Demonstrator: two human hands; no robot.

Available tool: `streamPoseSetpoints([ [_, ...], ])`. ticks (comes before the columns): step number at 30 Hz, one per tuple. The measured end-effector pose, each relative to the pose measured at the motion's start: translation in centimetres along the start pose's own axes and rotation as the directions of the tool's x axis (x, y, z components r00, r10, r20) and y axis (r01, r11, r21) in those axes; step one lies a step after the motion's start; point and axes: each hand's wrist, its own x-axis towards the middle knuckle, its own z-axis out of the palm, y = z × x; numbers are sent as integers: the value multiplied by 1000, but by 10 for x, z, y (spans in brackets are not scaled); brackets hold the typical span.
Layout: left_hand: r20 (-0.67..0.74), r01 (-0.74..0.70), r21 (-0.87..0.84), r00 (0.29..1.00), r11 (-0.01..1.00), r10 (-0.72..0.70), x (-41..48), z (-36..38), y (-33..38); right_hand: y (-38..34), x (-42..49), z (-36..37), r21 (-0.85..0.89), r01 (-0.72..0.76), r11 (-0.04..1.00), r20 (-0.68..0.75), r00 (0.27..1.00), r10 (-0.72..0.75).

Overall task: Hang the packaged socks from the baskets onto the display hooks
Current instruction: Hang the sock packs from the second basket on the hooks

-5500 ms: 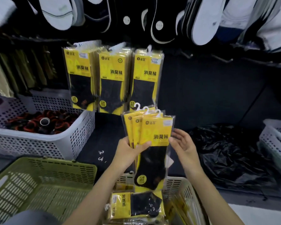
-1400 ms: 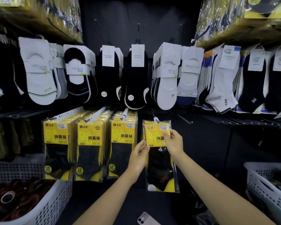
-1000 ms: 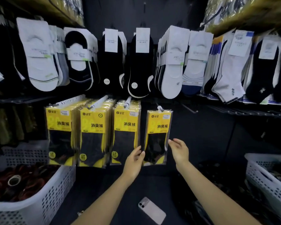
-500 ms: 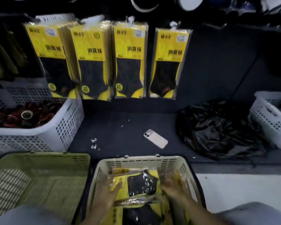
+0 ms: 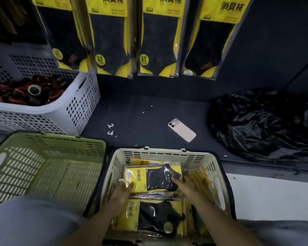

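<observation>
Along the upper edge, hanging packs (image 5: pixel 156 41) show yellow cards over black socks in clear sleeves. Below them the cream basket (image 5: pixel 167 154) holds more of the same, lying flat. Its top pack (image 5: pixel 155 176) lies sideways, yellow card to the left, black sock to the right, its glossy film wrinkled. The left hand (image 5: pixel 122 190) grips the card end, thumb on top; the right hand (image 5: pixel 187 188) grips the sock end.

The person is wearing grey-blue trousers, and the plain, smooth cloth is showing over the left knee (image 5: pixel 34 222) and the right knee (image 5: pixel 283 233) at the bottom corners. Both forearms (image 5: pixel 96 221) are running bare down to the left hand (image 5: pixel 122 189) and right hand (image 5: pixel 186 187). Blur is hiding finer detail.
</observation>
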Motion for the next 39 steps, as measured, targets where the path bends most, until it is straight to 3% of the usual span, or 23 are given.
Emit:
streamPoseSetpoints([
  [3,-1,69,25,998,997,-69,3,2,-1,-2,2,-2,25,-19,1000,23,1000,18],
  [12,-58,156,-54,986,986,-159,-5,3,20,-39,-21,-11,80,264,961,194,942,-275],
  [16,-50,22,-170,998,985,-30,-26,4,48,-65,-44,-31,207,346,915,128,918,-376],
  [19,-64,-2,-430,998,903,-28,-48,2,80,-78,-64,-53,422,350,836,30,916,-399],
  [22,176,66,-706,981,706,84,-66,-1,114,-81,-77,-68,566,325,758,6,917,-398],
  [24,260,75,-772,944,631,205,-79,-1,135,-80,-86,-68,621,303,723,60,901,-429],
  [27,202,-44,-748,935,663,291,-89,-1,155,-76,-98,-63,602,325,730,74,887,-456],
  [30,29,-303,-624,912,720,409,-95,-9,164,-79,-102,-65,413,510,754,-123,852,-509],
  [32,-62,-496,-459,845,737,530,-101,-14,170,-87,-106,-67,263,635,726,-183,772,-609],
  [35,49,-667,-231,719,708,693,-109,-12,177,-100,-117,-58,240,715,656,-16,679,-734],
  [37,173,-697,-203,666,688,726,-111,-6,172,-99,-123,-48,322,682,656,61,677,-734],
  [39,258,-674,-215,659,707,707,-110,3,154,-85,-124,-38,351,631,691,61,721,-690],
])
